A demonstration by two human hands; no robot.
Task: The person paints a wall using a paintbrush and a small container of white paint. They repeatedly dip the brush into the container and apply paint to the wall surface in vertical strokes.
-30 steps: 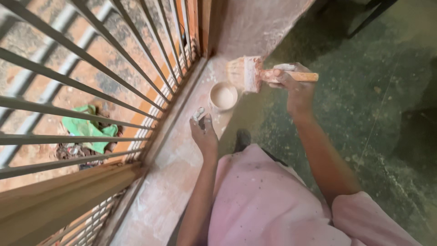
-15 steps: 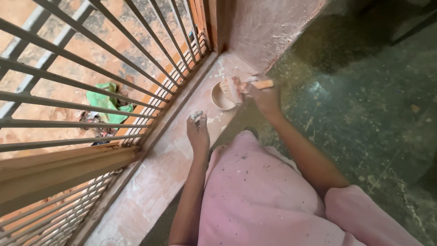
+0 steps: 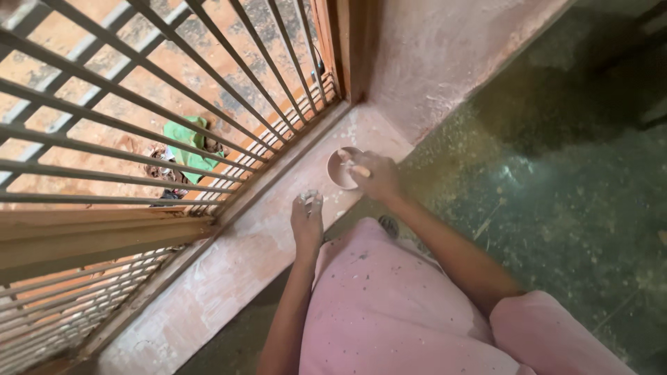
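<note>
Head view shows my right hand (image 3: 375, 177) curled over a small round bowl (image 3: 339, 170) of pale paint, gripping a brush handle (image 3: 358, 169) whose bristles I cannot see. The bowl sits on the pink ledge (image 3: 229, 264), in the corner near the plastered wall (image 3: 445, 55). My left hand (image 3: 308, 221) rests on the ledge just beside the bowl, fingers drawn together; whether it pinches anything I cannot tell. Metal bars (image 3: 139, 104) run along the ledge, with a green cloth (image 3: 184, 142) lying beyond them.
</note>
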